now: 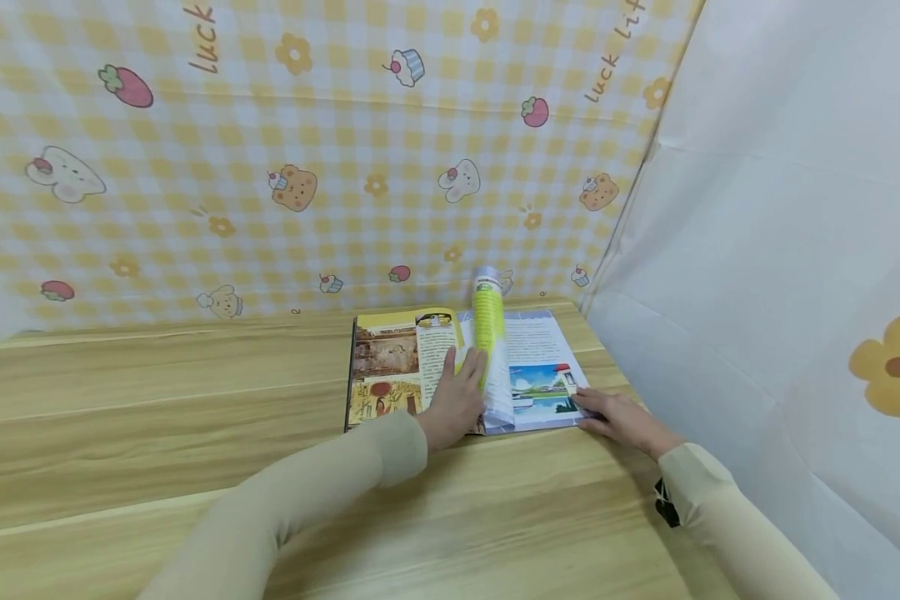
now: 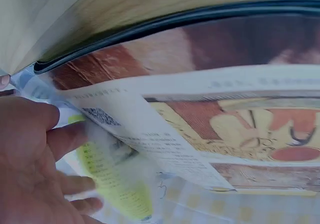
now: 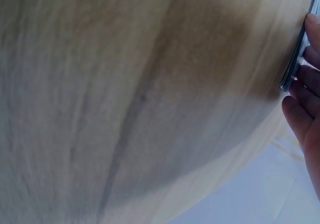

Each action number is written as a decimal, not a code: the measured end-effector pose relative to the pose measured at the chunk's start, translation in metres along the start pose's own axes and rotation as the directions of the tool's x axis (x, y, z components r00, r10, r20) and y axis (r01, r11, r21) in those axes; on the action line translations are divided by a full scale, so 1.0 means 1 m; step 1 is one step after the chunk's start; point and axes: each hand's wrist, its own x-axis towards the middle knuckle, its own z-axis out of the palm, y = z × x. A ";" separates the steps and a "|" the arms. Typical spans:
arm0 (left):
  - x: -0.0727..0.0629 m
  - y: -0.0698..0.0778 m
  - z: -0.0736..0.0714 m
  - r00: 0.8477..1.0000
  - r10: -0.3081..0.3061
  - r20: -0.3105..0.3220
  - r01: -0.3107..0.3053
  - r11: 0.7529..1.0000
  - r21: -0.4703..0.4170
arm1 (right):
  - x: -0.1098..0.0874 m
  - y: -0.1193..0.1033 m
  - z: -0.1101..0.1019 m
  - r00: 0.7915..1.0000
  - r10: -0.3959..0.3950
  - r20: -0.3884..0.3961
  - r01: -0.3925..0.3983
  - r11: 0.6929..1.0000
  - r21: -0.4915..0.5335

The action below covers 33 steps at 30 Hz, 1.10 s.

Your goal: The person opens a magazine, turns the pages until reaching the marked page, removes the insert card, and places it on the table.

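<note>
On the worktop [image 1: 525, 500], an illustrated magazine [image 1: 386, 358] lying spread beneath left hand [image 1: 456, 407] and right hand [image 1: 626, 419].
Against the left hand, a curling yellow-and-white page [image 1: 489, 325], met by relaxed, extended fingers [image 2: 67, 139] gripping nothing; at the corner under the right hand, a loose-fingered touch.

The head view looks forward and down, sharing the magazine [image 1: 489, 333] with both closer wrist views.
</note>
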 end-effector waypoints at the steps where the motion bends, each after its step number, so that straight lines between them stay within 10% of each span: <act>1: -0.003 -0.001 0.001 1.000 0.007 0.014 -0.007 1.000 -0.002 | 0.000 0.000 0.000 1.000 0.003 0.001 -0.003 1.000 0.001; 10: -0.032 -0.008 0.017 0.997 -0.068 0.032 0.074 0.974 -0.216 | 0.002 0.002 0.000 1.000 -0.002 0.010 0.002 1.000 -0.006; 22: -0.076 -0.029 0.024 0.998 -0.065 0.006 0.064 0.958 -0.280 | 0.004 0.007 -0.007 0.999 -0.030 0.039 0.029 1.000 0.012; 33: -0.084 -0.029 0.018 0.999 -0.051 -0.013 0.043 0.923 -0.381 | 0.008 0.012 -0.014 0.994 -0.086 0.071 0.085 0.996 0.013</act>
